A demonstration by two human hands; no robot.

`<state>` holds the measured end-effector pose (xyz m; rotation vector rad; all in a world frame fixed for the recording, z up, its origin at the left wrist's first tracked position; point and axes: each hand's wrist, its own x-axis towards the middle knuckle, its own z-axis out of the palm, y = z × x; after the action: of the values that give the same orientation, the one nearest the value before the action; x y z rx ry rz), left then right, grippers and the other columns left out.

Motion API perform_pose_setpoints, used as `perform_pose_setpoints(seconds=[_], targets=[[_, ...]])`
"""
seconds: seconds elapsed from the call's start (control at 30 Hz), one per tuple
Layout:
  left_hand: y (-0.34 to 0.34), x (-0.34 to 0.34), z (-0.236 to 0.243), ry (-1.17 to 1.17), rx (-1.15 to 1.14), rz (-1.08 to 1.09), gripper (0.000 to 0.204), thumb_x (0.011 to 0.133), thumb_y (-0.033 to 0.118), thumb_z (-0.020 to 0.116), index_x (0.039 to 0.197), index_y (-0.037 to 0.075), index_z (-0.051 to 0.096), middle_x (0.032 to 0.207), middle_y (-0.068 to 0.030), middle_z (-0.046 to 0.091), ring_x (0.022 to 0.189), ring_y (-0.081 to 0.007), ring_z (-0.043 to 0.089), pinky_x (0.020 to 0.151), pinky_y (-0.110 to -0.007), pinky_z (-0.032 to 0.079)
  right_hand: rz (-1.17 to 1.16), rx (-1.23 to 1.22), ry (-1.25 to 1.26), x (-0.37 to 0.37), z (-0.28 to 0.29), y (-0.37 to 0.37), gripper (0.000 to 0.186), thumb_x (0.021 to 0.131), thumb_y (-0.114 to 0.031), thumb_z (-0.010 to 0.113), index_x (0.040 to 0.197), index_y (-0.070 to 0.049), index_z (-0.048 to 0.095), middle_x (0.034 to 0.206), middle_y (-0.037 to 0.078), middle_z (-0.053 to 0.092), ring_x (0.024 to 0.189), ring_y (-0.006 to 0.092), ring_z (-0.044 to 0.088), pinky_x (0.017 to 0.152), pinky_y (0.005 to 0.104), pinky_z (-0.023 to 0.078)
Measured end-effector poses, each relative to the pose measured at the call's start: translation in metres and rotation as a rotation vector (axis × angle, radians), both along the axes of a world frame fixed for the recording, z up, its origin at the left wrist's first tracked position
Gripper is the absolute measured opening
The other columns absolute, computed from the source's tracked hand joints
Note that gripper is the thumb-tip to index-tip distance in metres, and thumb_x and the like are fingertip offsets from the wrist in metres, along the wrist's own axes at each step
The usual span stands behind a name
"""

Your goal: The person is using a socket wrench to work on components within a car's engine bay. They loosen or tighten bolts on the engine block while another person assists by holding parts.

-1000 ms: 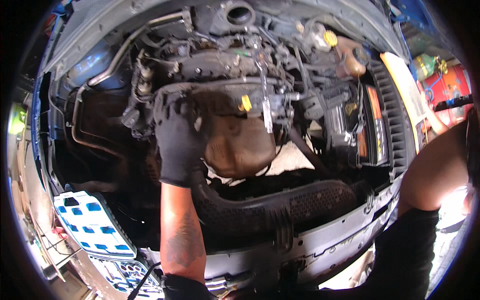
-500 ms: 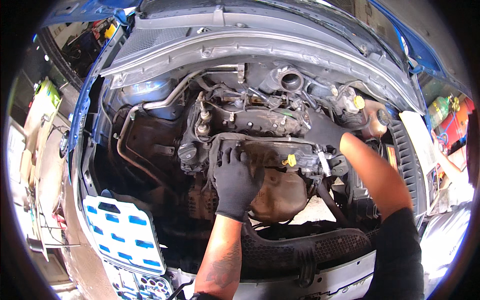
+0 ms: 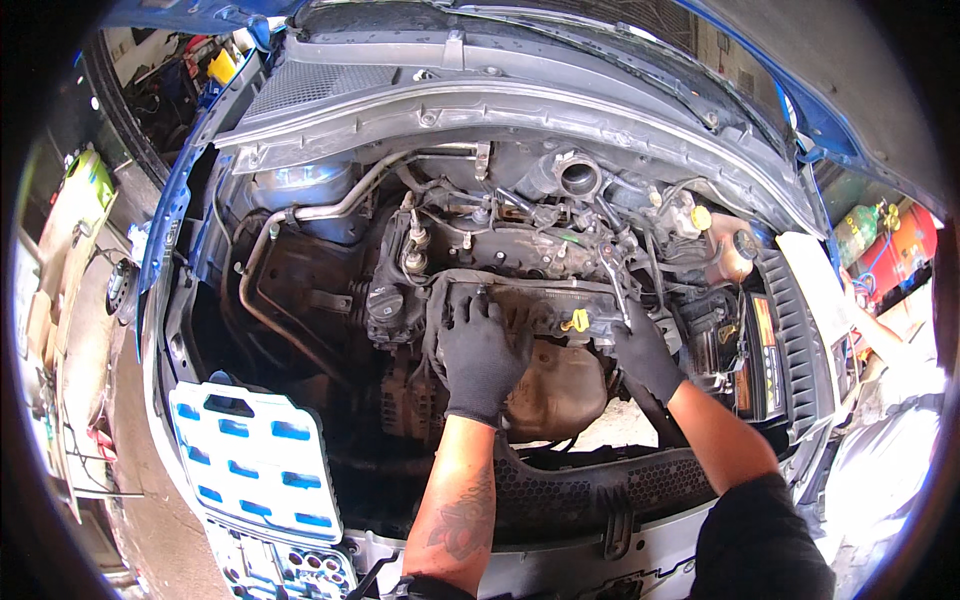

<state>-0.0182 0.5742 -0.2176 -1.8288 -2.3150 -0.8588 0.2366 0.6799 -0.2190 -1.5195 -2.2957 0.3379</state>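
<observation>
Both my hands wear black gloves and work at an engine (image 3: 500,245) in an open bay. My left hand (image 3: 480,355) rests against the engine's front edge, fingers apart, near a black hose (image 3: 530,283); it holds nothing that I can see. At the engine's right end my right hand (image 3: 648,352) is closed round the lower end of a chrome wrench (image 3: 615,280). The tool stands almost upright, its head at the fittings by the engine's top corner; its exact head type is hard to make out. A yellow dipstick handle (image 3: 575,321) shows between my hands.
An opened white-and-blue socket case (image 3: 255,455) lies at the front left. A battery (image 3: 757,355) and a coolant tank (image 3: 733,255) sit on the right, with an open intake pipe (image 3: 578,178) behind the engine. Another person's arm (image 3: 880,330) shows at the far right.
My right hand has come nearer, down from the engine's upper right corner to the wrench's lower end. The left hand stays at the engine's front edge. The view has shifted slightly.
</observation>
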Motion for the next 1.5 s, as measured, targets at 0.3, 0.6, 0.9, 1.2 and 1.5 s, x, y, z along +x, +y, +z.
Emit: perform_pose_setpoints(seconds=[0.3,0.6,0.9,1.2,1.5], targets=[[-0.010,-0.018,0.009,0.074,0.064,0.006,0.055,0.081,0.043,0.072,0.117,0.002,0.068,0.121,-0.0196,0.066,0.126,-0.0361,0.056,0.122,-0.054,0.025,0.346,0.475,-0.405,0.053,0.025,0.094,0.045,0.081,-0.022,0.072,0.125,-0.019,0.066,0.067,0.016,0.066,0.060,0.0371,0.067,0.056,0.0521,0.053],[-0.004,-0.012,-0.004,0.029,0.080,0.014,0.052,0.083,0.043,0.071,0.114,0.002,0.067,0.122,-0.0191,0.065,0.120,-0.0399,0.057,0.115,-0.055,0.034,0.256,-0.433,-1.164,-0.026,0.105,0.119,0.031,0.088,-0.018,0.066,0.108,0.005,0.073,0.098,0.019,0.076,0.088,0.0337,0.076,0.073,0.0458,0.061],[-0.003,-0.004,0.005,0.057,0.020,-0.059,0.044,0.082,0.036,0.075,0.116,0.008,0.069,0.123,-0.0154,0.066,0.126,-0.0414,0.054,0.102,-0.053,0.046,-0.059,-1.232,0.666,-0.044,0.034,-0.020,0.020,0.095,-0.019,0.070,0.099,-0.004,0.058,0.073,0.003,0.062,0.063,0.0153,0.064,0.057,0.0330,0.061],[-0.008,-0.010,0.004,0.032,0.099,-0.079,0.043,0.083,0.037,0.072,0.112,0.005,0.068,0.120,-0.0176,0.066,0.125,-0.0400,0.055,0.110,-0.056,0.038,0.369,0.263,-0.526,0.084,0.041,0.134,0.016,0.077,-0.017,0.065,0.089,-0.013,0.076,0.077,0.016,0.071,0.072,0.0395,0.071,0.065,0.0515,0.056],[-0.002,-0.011,0.003,0.059,-0.005,-0.036,0.050,0.084,0.041,0.069,0.115,0.001,0.068,0.126,-0.0214,0.064,0.124,-0.0414,0.056,0.113,-0.056,0.036,0.296,-0.299,-1.168,0.016,0.048,0.168,0.030,0.074,-0.031,0.077,0.093,-0.007,0.080,0.095,0.016,0.077,0.083,0.0317,0.075,0.072,0.0436,0.058]])
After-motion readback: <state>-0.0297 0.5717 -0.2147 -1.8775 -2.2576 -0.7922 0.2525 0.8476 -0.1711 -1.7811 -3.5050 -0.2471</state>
